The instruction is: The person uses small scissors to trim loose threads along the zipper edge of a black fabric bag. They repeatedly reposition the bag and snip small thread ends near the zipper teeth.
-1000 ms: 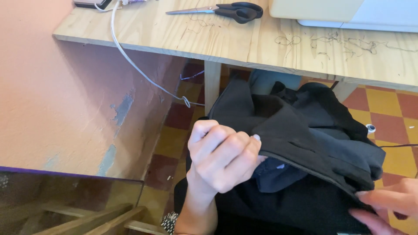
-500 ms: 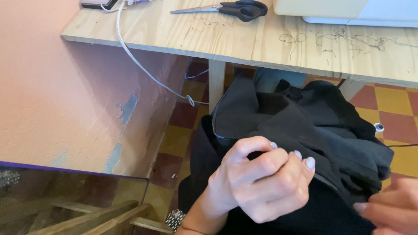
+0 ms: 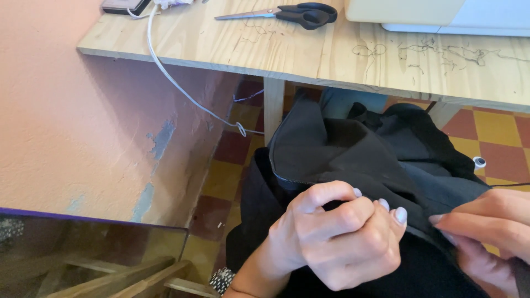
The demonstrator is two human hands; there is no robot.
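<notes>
1. Head view, left hand (image 3: pixel 337 237): it sits low in the middle, fingers curled nearly shut, the grip pinching a fold of the black garment (image 3: pixel 353 149) between thumb and forefinger. A patterned band shows at its wrist.
2. Head view, right hand (image 3: pixel 488 226): it comes in from the right edge, just beside the left hand. Its fingertips are pressed together on the garment's edge, so this grip is closed on the cloth too; whether anything else lies between those fingers cannot be told.
3. The garment lies in the person's lap, bunched directly under and beyond both grips, reaching toward the counter (image 3: pixel 309 49). A zip line runs along the fold just left of the left grip.
4. Progress, as a judgement: the cloth is off the counter and in hand, an edge held taut between the two grips. Handwork on that edge looks under way, not finished.
5. Beyond the grips, on the counter: scissors (image 3: pixel 287 12), loose thread scraps (image 3: pixel 436 53), and a pale machine base (image 3: pixel 441 14) at the far right. A white cable (image 3: pixel 182 88) hangs down to the left.
6. Containers: none shows, apart from a small round object (image 3: pixel 479 162) on the tiled floor (image 3: pixel 499 129), above the right grip.
</notes>
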